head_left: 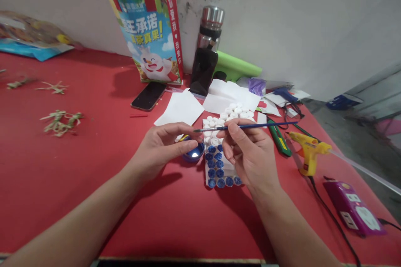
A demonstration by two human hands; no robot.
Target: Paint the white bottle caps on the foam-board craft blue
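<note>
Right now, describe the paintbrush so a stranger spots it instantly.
On the red table, find the blue rosettes. Above them, the right hand holds the paintbrush nearly level, its tip by the left hand. Unlike the green utility knife nearby, it is slender, with a blue handle and silver ferrule.

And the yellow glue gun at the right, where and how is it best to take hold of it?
Probably by the handle, coming from the near side with the right hand, once its paintbrush is down. The yellow glue gun lies flat, handle toward you, nozzle pointing left; the clear stick juts out at the right.
</note>
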